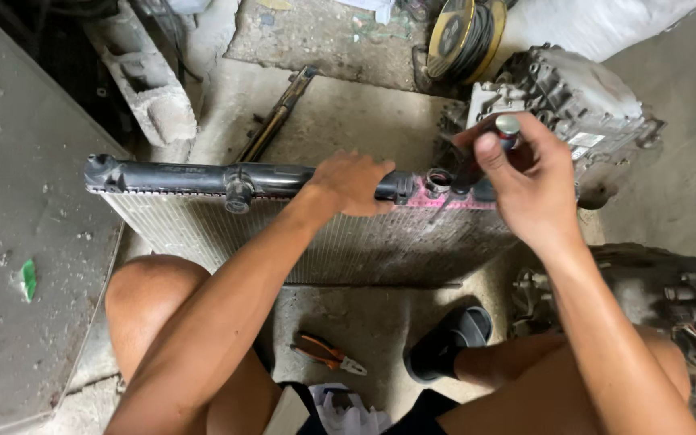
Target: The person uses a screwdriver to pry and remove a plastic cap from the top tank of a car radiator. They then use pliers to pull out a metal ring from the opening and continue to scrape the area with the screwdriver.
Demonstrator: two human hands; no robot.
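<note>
Dusty concrete floor (pixel 348 121) all around, proper workshop-corner vibe. Dead centre stands a car radiator (pixel 340 242) on its edge, black plastic top tank running from 9 o'clock toward 3, pale fins facing the camera, and pink staining around the open filler neck (pixel 440 179).

Left hand (pixel 352 184) is wrapped over the top tank just left of that neck, fingers closed around it. Right hand (pixel 525 181) sits at about 2 o'clock, fingers pinched together on a small tool with a silvery round end (pixel 508 125), its dark tip pointing down at the tank right beside the neck. Can't make out exactly what the tool is.

Behind the right hand, also 2 o'clock, is a grey cast-metal engine part (pixel 582 101). Coiled cable on a yellow reel (pixel 462 32) at 1 o'clock, a concrete block (pixel 151 84) at 11, a long rusty bar (pixel 277 117) at 12. Down at 6 o'clock, orange-handled pliers (pixel 328 353) lie on the floor between the knees, with a black sandal (pixel 453 338) just right of them.
</note>
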